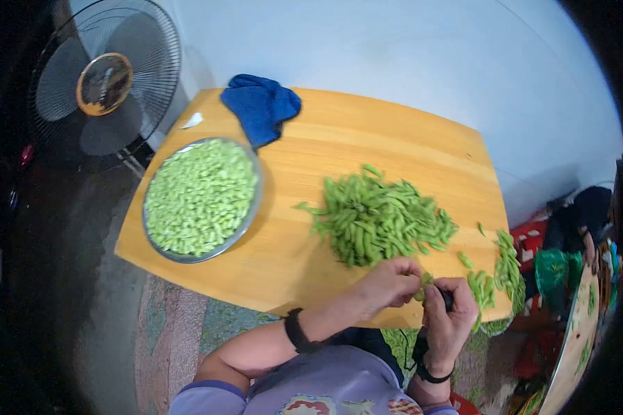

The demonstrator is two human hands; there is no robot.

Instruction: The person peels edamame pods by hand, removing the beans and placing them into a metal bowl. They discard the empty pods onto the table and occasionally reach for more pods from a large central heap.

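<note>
A green pod (424,285) is pinched between my two hands, low over the table's front edge. My left hand (396,282) has its fingers closed on the pod's left side. The fingers of my right hand (450,304) are closed on its other side, with a small black object (447,299) in them that I cannot make out. Just beyond my hands lies a large heap of green pods (381,218). A round metal tray (259,187) full of shelled green beans (201,197) stands at the left.
On the wooden table (394,131), a blue cloth (259,107) lies at the back left beside a white scrap (193,120). More pods (507,266) lie at the right edge. A fan (107,83) stands back left. Another person's arm (590,249) shows far right.
</note>
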